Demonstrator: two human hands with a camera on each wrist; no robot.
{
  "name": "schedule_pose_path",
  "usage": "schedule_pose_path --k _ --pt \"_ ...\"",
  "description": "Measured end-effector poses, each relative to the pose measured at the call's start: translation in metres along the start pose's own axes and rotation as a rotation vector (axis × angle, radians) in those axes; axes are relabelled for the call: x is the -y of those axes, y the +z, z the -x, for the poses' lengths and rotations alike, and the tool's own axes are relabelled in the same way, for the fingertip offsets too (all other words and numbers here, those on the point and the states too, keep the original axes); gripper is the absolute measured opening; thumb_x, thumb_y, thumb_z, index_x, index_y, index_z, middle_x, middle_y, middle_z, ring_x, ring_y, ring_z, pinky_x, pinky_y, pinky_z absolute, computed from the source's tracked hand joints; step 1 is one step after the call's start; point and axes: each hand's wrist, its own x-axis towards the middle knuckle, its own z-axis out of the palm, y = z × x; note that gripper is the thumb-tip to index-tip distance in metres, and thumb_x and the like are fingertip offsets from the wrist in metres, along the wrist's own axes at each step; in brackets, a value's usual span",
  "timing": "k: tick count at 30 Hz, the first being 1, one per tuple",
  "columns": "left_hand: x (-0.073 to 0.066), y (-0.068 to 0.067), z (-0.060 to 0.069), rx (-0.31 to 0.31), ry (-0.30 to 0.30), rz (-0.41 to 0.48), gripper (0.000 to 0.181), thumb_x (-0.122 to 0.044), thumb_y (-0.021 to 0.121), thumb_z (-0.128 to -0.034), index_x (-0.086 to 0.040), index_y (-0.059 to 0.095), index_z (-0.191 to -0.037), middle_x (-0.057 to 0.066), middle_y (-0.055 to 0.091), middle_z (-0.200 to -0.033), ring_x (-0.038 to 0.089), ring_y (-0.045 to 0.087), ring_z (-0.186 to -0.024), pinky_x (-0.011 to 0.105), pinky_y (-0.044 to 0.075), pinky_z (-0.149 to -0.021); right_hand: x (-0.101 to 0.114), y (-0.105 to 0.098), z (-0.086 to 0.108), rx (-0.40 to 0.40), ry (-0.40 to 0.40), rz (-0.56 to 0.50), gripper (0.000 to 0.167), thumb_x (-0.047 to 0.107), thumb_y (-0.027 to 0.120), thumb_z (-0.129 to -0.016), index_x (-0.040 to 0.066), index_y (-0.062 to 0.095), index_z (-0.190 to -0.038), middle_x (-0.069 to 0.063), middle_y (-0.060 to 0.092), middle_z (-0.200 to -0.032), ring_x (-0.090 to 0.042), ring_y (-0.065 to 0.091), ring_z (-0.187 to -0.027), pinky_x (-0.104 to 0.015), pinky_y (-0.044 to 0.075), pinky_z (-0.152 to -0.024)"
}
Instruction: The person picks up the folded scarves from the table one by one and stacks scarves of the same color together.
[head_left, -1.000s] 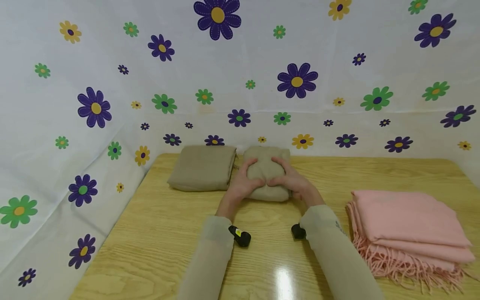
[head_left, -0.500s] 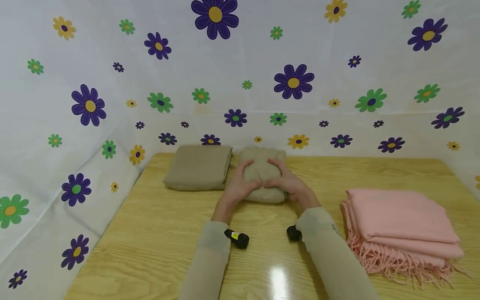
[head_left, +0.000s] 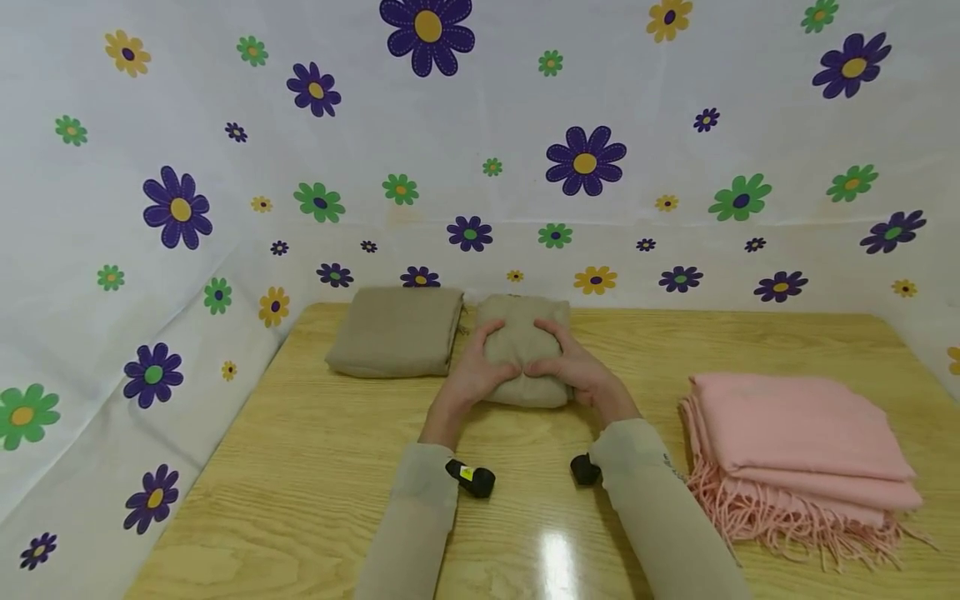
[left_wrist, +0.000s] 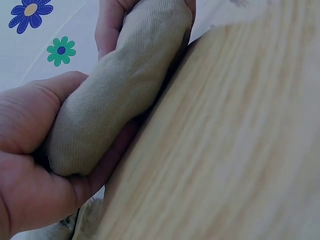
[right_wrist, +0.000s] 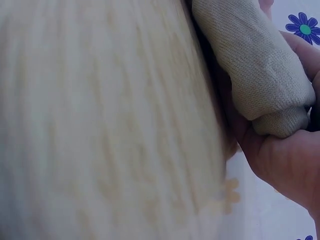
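Observation:
A folded khaki scarf (head_left: pixel 517 337) lies at the back middle of the table, compact and plump. My left hand (head_left: pixel 474 371) grips its left side, and my right hand (head_left: pixel 583 371) grips its right side. Both thumbs press on top, with their tips almost meeting. In the left wrist view, the left hand (left_wrist: pixel 35 150) has fingers under the rolled near edge of the scarf (left_wrist: pixel 110 95). The right wrist view likewise has the right hand (right_wrist: pixel 290 160) curled round the scarf's end (right_wrist: pixel 260 65). Most of the fingers beneath the cloth are hidden.
Just left of the held one lies another folded khaki scarf (head_left: pixel 397 332), flat and neat. A folded pink scarf (head_left: pixel 802 429) with long fringe sits at the right. The wooden table (head_left: pixel 315 492) meets a white flowered cloth backdrop (head_left: pixel 345 150) behind and at left.
The head view has shifted slightly. Both hands keep their hold, and the gripped khaki scarf has come a little nearer to me relative to the other khaki one.

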Motion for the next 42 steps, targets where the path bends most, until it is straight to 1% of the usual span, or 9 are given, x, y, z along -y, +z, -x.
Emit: schedule_pose_path --k 7,12,17,21,23,26,30,34,42 --pt "0.003 0.0 0.002 0.006 -0.006 -0.016 0.082 -0.006 0.076 -0.0782 -0.018 0.038 -0.151 0.019 0.034 -0.154 0.034 0.036 -0.137 0.051 0.03 -0.112 -0.002 0.002 0.005 -0.008 0.007 0.003 0.09 0.006 0.073 -0.085 0.029 0.024 -0.157 -0.017 0.014 -0.158 -0.038 0.034 -0.132 -0.047 0.037 -0.104" --pt "0.004 -0.001 0.003 0.002 0.012 0.002 0.082 -0.004 0.076 -0.0763 -0.016 0.041 -0.149 0.019 0.034 -0.153 0.035 0.036 -0.136 0.05 0.028 -0.113 -0.003 0.005 0.009 -0.01 0.008 -0.007 0.09 0.006 0.073 -0.085 0.028 0.023 -0.157 -0.018 0.013 -0.159 -0.038 0.034 -0.132 -0.046 0.037 -0.104" --pt "0.002 -0.002 0.006 0.009 0.039 -0.009 0.081 -0.004 0.076 -0.0767 -0.015 0.041 -0.149 0.018 0.035 -0.153 0.034 0.036 -0.135 0.05 0.028 -0.113 -0.004 0.006 0.011 -0.022 -0.019 0.01 0.09 0.007 0.073 -0.085 0.026 0.022 -0.157 -0.016 0.011 -0.16 -0.038 0.03 -0.134 -0.049 0.033 -0.107" --pt "0.001 -0.003 0.009 0.028 0.024 -0.018 0.081 -0.006 0.076 -0.0781 -0.017 0.04 -0.15 0.017 0.034 -0.154 0.033 0.036 -0.136 0.05 0.028 -0.113 -0.006 0.007 0.015 -0.029 -0.037 0.019 0.09 0.007 0.073 -0.085 0.023 0.022 -0.157 -0.013 0.009 -0.161 -0.037 0.025 -0.137 -0.051 0.027 -0.111" --pt "0.001 -0.004 0.012 0.038 0.014 -0.026 0.081 -0.008 0.076 -0.0789 -0.018 0.039 -0.15 0.016 0.034 -0.154 0.033 0.036 -0.136 0.05 0.029 -0.112 -0.007 0.009 0.017 -0.035 -0.044 0.016 0.09 0.006 0.073 -0.085 0.022 0.023 -0.157 -0.012 0.008 -0.161 -0.036 0.024 -0.137 -0.05 0.026 -0.111" --pt "0.0 -0.005 0.016 0.047 -0.004 -0.044 0.081 -0.01 0.076 -0.0797 -0.022 0.039 -0.151 0.016 0.035 -0.154 0.033 0.038 -0.135 0.051 0.031 -0.11 -0.01 0.013 0.02 -0.044 -0.056 0.004 0.09 0.005 0.073 -0.085 0.02 0.023 -0.157 -0.014 0.009 -0.161 -0.036 0.027 -0.135 -0.049 0.029 -0.109" --pt "0.0 -0.007 0.021 0.057 -0.005 -0.064 0.08 -0.011 0.076 -0.0793 -0.024 0.04 -0.15 0.014 0.036 -0.153 0.032 0.039 -0.134 0.051 0.032 -0.11 -0.012 0.018 0.025 -0.054 -0.061 -0.005 0.089 0.004 0.073 -0.084 0.02 0.023 -0.157 -0.016 0.01 -0.16 -0.037 0.028 -0.134 -0.047 0.032 -0.107" --pt "0.0 -0.007 0.023 0.068 0.012 -0.064 0.081 -0.009 0.076 -0.0784 -0.023 0.04 -0.15 0.014 0.034 -0.154 0.032 0.038 -0.134 0.051 0.032 -0.11 -0.01 0.021 0.031 -0.072 -0.057 -0.013 0.089 0.003 0.073 -0.084 0.02 0.024 -0.156 -0.017 0.011 -0.16 -0.037 0.029 -0.134 -0.049 0.031 -0.107" --pt "0.003 -0.007 0.026 0.062 0.033 -0.066 0.08 -0.009 0.075 -0.079 -0.021 0.04 -0.15 0.016 0.037 -0.151 0.033 0.04 -0.131 0.051 0.033 -0.108 -0.011 0.023 0.034 -0.069 -0.053 -0.009 0.088 0.003 0.072 -0.084 0.02 0.024 -0.156 -0.019 0.015 -0.158 -0.037 0.035 -0.129 -0.045 0.037 -0.1"
